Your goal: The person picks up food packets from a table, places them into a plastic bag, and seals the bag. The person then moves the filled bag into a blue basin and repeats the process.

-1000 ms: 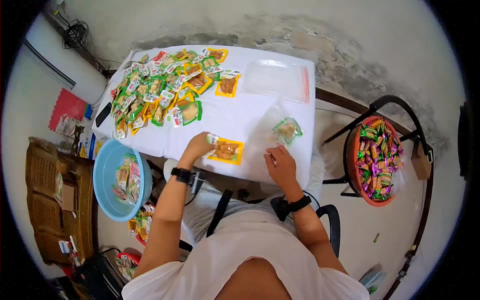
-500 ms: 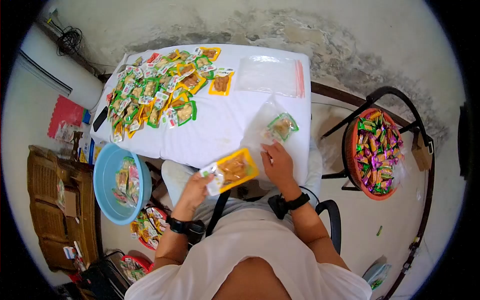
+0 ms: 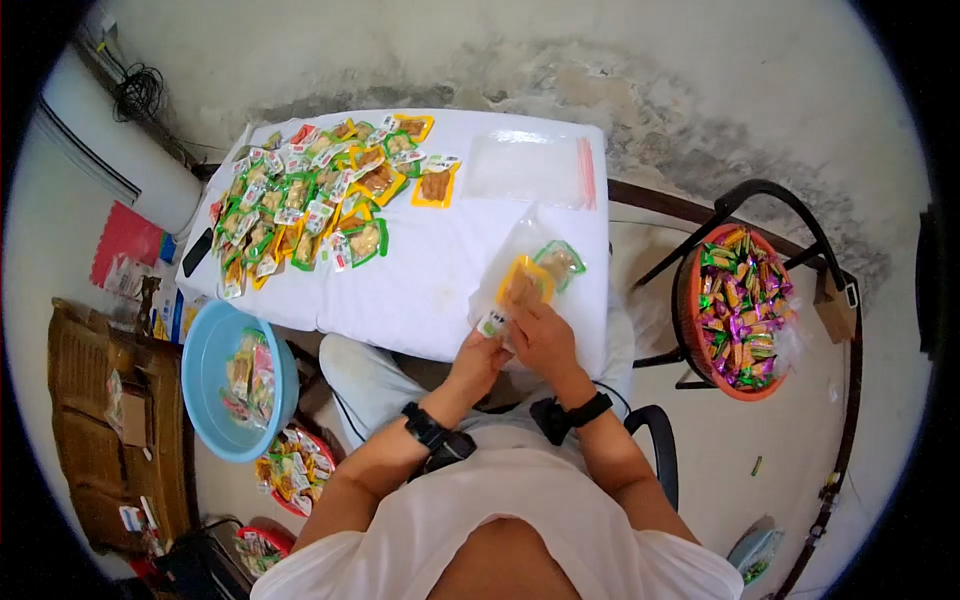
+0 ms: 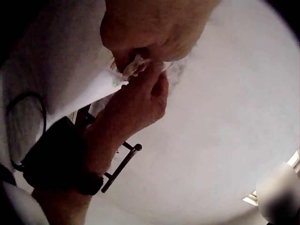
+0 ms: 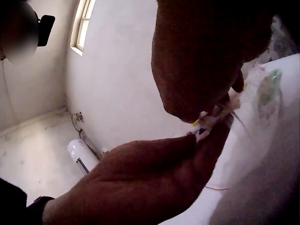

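Toward near right corner of table (image 3: 420,300): yellow-edged packet (image 3: 524,286), at mouth of clear bag (image 3: 520,240)
Left hand (image 3: 478,362): pinching packet's end
Right hand (image 3: 542,340): fingers curled, pinching bag
Bag mouth: keep wide, feed packet flat

Both arms reach forward from the torso, elbows bent and spread, forearms (image 3: 385,462) (image 3: 612,440) angling inward until the hands meet in front of the body. The left hand (image 3: 478,360) has its fingers curled and thumb closed in a pinch. The right hand (image 3: 545,342), slightly farther forward, is just beside it, its fingers bent downward and also gripping. The left wrist (image 3: 430,425) is lower than the fingertips.
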A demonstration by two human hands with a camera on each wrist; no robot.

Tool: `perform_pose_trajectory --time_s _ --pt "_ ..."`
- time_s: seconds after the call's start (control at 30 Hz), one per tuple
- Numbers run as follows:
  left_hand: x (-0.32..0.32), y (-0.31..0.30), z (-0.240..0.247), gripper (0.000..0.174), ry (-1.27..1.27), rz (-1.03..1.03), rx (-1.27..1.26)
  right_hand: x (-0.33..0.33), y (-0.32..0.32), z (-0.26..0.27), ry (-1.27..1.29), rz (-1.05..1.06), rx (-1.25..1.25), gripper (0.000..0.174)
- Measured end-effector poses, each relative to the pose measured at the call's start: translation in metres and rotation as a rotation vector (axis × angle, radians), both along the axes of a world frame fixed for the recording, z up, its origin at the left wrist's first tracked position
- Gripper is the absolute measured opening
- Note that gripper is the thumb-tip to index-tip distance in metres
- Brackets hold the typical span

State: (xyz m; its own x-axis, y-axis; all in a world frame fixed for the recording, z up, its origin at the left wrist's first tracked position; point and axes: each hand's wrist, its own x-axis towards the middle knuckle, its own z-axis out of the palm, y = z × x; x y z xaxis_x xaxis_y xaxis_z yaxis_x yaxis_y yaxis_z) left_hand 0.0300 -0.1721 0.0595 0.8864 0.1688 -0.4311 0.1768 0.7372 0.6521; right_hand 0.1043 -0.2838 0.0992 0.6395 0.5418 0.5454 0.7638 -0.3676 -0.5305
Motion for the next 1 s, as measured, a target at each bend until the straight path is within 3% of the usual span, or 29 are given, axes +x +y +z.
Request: perform_pose_trajectory --time_s 0.1,0.2,0.43,0.5,0.63,0.7,0.73,0.77,0.9,0.93,1.0 --pt "0.028 -0.005 -0.018 0.039 -0.119 0.051 -0.092 -0.001 -0.002 -0.007 0.026 0.019 -0.047 0.023" --pt "0.053 0.002 -0.046 0.035 -0.021 -0.083 -0.231 -0.001 -0.002 -0.003 0.086 0.058 -0.105 0.02" --pt "0.107 0.031 -0.095 0.034 -0.075 -0.037 0.689 -0.005 0.002 -0.011 0.029 0.129 0.011 0.019" --pt "0.107 0.033 -0.098 0.034 -0.072 -0.017 0.747 -0.007 0.0 -0.011 0.129 0.097 -0.106 0.022" --pt "0.091 0.018 -0.054 0.036 -0.048 0.116 0.777 -0.009 -0.003 -0.008 0.184 -0.054 -0.161 0.027" --pt "0.088 0.014 -0.06 0.037 -0.039 0.157 0.778 -0.007 -0.005 -0.006 0.046 -0.171 -0.033 0.029" --pt "0.088 0.016 -0.073 0.037 -0.099 0.217 0.648 -0.006 -0.008 -0.012 0.047 -0.161 -0.036 0.029" --pt "0.087 0.02 -0.085 0.037 -0.159 0.282 0.52 -0.005 -0.012 -0.022 0.095 -0.153 -0.099 0.027" --pt "0.093 0.018 -0.066 0.034 -0.129 0.541 0.538 0.002 -0.009 -0.027 0.276 -0.113 -0.314 0.02" --pt "0.098 0.014 -0.054 0.03 -0.044 0.558 0.41 0.006 -0.006 -0.029 0.266 -0.066 -0.316 0.02" --pt "0.107 0.008 -0.039 0.021 0.105 0.564 0.14 0.014 -0.002 -0.031 0.201 -0.133 -0.082 0.018"
